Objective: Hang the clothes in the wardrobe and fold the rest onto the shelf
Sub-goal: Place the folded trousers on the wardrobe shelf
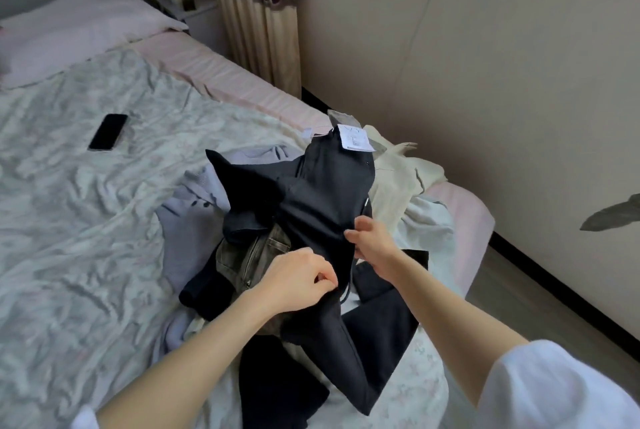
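Note:
A pile of clothes lies at the foot of the bed. On top are dark navy trousers (325, 193) with a white paper tag (356, 139) at the waistband. My left hand (298, 278) pinches the trousers' fabric near the middle. My right hand (372, 241) grips their right edge. Under them lie grey jeans (252, 252), a pale blue striped shirt (194, 217) and a cream garment (398, 179). Another dark garment (381, 318) trails toward me.
A black phone (108, 132) lies on the rumpled floral quilt (69, 221) to the left. A pink pillow (79, 27) is at the head. Wardrobe doors (485, 65) with a leaf pattern stand on the right, a curtain (256, 13) beyond, a strip of floor (536, 297) between.

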